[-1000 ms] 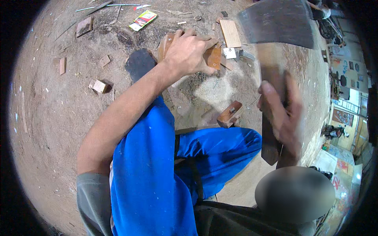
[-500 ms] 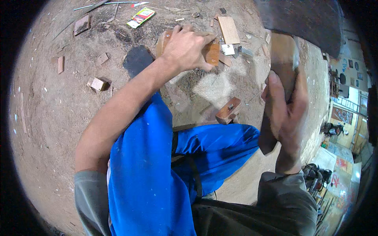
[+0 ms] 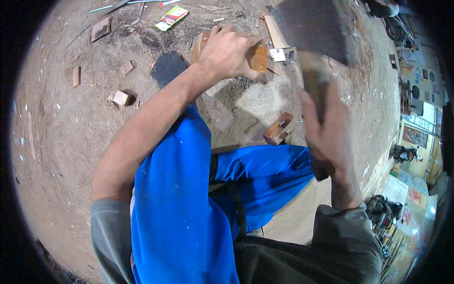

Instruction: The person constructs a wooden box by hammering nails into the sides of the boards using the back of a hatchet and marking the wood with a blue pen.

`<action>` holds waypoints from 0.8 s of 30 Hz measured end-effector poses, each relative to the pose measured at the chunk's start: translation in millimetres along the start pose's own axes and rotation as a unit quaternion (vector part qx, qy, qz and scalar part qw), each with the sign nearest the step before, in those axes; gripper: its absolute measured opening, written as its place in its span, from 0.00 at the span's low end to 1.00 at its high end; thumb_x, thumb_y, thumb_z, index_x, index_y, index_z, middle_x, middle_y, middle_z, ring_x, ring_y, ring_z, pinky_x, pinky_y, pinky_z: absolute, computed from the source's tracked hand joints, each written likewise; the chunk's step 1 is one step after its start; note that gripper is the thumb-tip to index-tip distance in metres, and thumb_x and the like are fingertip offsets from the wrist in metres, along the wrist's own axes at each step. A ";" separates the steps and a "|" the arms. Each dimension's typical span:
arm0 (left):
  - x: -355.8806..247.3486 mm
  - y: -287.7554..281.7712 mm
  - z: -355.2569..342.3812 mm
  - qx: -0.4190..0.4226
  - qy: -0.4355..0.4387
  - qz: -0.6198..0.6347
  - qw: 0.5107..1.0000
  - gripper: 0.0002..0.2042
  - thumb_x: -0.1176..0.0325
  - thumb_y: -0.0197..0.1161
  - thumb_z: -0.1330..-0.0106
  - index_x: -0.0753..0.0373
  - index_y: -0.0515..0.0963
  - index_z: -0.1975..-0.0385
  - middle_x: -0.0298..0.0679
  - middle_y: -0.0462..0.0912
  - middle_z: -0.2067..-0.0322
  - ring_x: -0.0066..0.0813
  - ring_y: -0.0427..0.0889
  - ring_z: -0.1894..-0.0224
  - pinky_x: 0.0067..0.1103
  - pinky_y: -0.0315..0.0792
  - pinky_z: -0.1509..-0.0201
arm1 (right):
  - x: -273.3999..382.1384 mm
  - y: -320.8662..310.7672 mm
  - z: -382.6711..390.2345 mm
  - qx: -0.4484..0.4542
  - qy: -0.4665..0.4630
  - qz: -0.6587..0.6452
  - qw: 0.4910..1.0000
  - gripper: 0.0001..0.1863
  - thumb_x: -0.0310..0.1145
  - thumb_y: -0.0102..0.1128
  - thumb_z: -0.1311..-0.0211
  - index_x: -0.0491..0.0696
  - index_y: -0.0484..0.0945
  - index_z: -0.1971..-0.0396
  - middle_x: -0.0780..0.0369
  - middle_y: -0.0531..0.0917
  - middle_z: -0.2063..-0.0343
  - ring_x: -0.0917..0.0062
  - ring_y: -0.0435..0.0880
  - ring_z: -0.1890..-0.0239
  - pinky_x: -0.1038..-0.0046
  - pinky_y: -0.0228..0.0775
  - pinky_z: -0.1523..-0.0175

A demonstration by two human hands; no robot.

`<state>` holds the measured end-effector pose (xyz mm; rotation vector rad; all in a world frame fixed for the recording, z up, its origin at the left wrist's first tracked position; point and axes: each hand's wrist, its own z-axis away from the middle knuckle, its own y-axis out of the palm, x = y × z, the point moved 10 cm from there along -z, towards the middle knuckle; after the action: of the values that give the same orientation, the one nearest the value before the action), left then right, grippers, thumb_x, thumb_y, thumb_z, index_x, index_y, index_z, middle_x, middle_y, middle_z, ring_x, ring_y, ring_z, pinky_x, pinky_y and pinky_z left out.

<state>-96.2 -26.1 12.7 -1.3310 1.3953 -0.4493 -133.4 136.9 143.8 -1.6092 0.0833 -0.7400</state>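
My left hand (image 3: pixel 227 52) presses down on an orange-brown varnished piece of wood (image 3: pixel 257 57) at the ground, fingers curled over its far side and thumb at its near side. Much of that piece is hidden beneath the hand. My right hand (image 3: pixel 331 130) is wrapped around the wooden handle of a hatchet (image 3: pixel 309 28), which is raised and smeared by motion. Its broad dark blade shows far of the hand, up and to the right of the wood. A small reddish wooden block (image 3: pixel 278 128) with a slot lies between my two arms.
Around the left hand lie a black flat lump (image 3: pixel 169 68), a pale board (image 3: pixel 275 33), a white square tile (image 3: pixel 277 55) and a yellow-green packet (image 3: pixel 171 18). Wood offcuts (image 3: pixel 120 97) are scattered at left. Motorcycles (image 3: pixel 384 208) stand along the right.
The hatchet and my right hand have swung leftward, bringing the blade closer to the wood. My left hand keeps its grip in about the same place.
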 end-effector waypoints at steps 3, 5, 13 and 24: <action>-4.1 0.0 -5.4 0.041 -0.005 0.002 0.999 0.40 0.46 0.80 0.61 0.55 0.82 0.43 0.42 0.89 0.56 0.50 0.81 0.49 0.44 0.72 0.39 | -36.5 26.5 0.1 0.034 -0.012 0.067 0.997 0.23 0.31 0.56 0.28 0.41 0.69 0.37 0.41 0.84 0.56 0.39 0.83 0.53 0.50 0.74 0.48; -6.7 8.6 -3.3 0.048 -0.008 -0.036 0.998 0.39 0.47 0.81 0.61 0.55 0.82 0.43 0.42 0.88 0.58 0.49 0.81 0.49 0.43 0.72 0.39 | -53.0 36.3 10.9 0.023 -0.009 0.053 0.998 0.24 0.32 0.57 0.28 0.40 0.69 0.36 0.41 0.84 0.55 0.41 0.83 0.52 0.51 0.74 0.48; 2.9 -7.1 -4.2 -0.010 0.017 0.039 0.999 0.44 0.43 0.83 0.64 0.54 0.82 0.41 0.44 0.88 0.55 0.48 0.85 0.54 0.39 0.77 0.43 | -88.2 30.6 37.6 0.022 0.165 -0.080 0.983 0.24 0.33 0.63 0.33 0.37 0.75 0.41 0.44 0.84 0.54 0.55 0.86 0.49 0.60 0.75 0.48; 63.3 1.8 -19.4 0.157 -0.083 0.147 0.973 0.17 0.57 0.68 0.33 0.61 0.85 0.51 0.50 0.89 0.59 0.50 0.89 0.55 0.37 0.81 0.48 | -52.9 54.0 43.2 0.023 -0.079 -0.114 0.990 0.39 0.29 0.68 0.44 0.47 0.67 0.30 0.51 0.76 0.46 0.51 0.78 0.48 0.55 0.72 0.41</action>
<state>-98.9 -88.3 -9.9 -0.8687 1.2945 -0.3328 -134.1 187.9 73.2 -1.6437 -0.2347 -0.7798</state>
